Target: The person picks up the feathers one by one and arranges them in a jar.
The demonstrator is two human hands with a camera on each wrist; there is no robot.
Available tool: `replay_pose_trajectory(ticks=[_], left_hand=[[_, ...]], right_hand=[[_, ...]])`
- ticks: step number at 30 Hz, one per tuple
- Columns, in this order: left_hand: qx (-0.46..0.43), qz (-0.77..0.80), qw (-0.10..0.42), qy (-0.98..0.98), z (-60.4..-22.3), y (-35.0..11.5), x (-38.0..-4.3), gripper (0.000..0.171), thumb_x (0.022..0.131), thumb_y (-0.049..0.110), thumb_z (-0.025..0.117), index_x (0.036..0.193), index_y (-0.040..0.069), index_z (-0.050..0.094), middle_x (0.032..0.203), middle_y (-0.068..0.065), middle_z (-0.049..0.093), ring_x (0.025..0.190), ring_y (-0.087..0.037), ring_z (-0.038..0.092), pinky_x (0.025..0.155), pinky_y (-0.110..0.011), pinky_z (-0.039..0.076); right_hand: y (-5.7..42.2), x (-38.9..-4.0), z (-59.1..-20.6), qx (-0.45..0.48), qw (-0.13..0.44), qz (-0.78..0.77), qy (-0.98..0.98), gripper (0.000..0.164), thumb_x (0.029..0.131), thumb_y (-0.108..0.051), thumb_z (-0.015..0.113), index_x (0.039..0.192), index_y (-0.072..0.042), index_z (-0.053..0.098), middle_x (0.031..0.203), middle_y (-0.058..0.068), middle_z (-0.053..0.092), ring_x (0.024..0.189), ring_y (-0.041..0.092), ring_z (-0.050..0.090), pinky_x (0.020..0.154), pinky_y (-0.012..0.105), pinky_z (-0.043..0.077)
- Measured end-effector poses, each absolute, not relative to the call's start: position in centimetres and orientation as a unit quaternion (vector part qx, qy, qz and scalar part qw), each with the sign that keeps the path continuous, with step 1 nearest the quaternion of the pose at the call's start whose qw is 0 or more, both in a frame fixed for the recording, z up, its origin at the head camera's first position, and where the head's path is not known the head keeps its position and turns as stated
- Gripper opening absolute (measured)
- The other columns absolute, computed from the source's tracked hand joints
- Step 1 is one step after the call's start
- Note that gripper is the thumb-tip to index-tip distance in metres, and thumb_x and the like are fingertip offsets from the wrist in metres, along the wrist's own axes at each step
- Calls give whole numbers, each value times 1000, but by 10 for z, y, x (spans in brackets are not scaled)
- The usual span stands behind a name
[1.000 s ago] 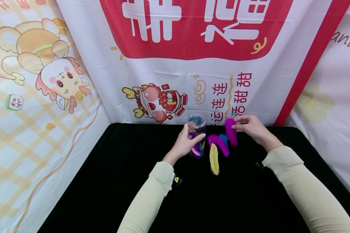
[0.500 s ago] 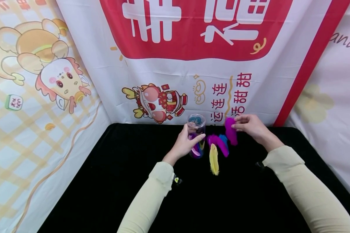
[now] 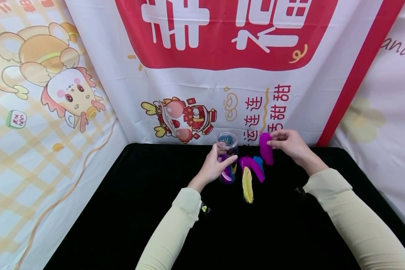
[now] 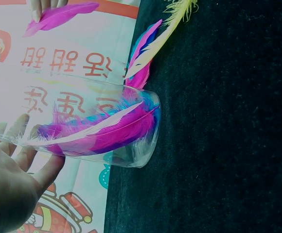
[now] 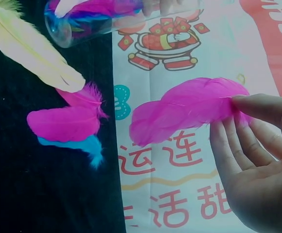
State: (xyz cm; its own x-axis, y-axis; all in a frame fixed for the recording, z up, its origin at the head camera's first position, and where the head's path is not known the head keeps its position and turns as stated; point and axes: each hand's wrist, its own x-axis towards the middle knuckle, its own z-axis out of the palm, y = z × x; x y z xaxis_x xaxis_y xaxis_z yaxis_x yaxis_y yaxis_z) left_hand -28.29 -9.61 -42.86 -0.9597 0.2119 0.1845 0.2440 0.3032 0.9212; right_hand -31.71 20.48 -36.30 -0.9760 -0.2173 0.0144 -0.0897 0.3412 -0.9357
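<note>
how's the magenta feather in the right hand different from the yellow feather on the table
The magenta feather is pinched in the right hand and held up off the black table; the yellow feather lies flat on that table, touched by neither hand. The magenta feather looks broader and rounder, while the yellow feather is narrow and tapered. Both are loose dyed feathers outside the clear jar.
</note>
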Motion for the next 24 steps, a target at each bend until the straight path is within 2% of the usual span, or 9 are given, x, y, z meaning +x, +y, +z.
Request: replay_pose_trajectory(ticks=[5,15,24], left_hand=[[-142,-572,18,-808,-429,-96,-283,71,91,50,75,143,15,41,137,-6,59,128,-20,57,111,-44,44],[-143,-568,14,-810,-430,-95,-283,74,92,50,74,145,12,40,137,-6,58,129,-21,56,110,-44,44],[-141,-570,16,-809,-428,-95,-284,69,91,50,75,142,17,41,137,-5,58,129,-20,56,110,-43,45]], right_hand=[[202,-315,-358,-99,47,-563,819,39,96,-16,74,124,6,61,103,-5,74,91,9,69,85,30,58],[195,-312,-355,-102,39,-570,815,38,95,-15,76,122,6,61,101,-5,73,89,9,69,84,29,59],[190,-311,-349,-108,32,-568,815,38,94,-19,77,120,5,63,96,-7,71,85,10,67,80,28,59]])
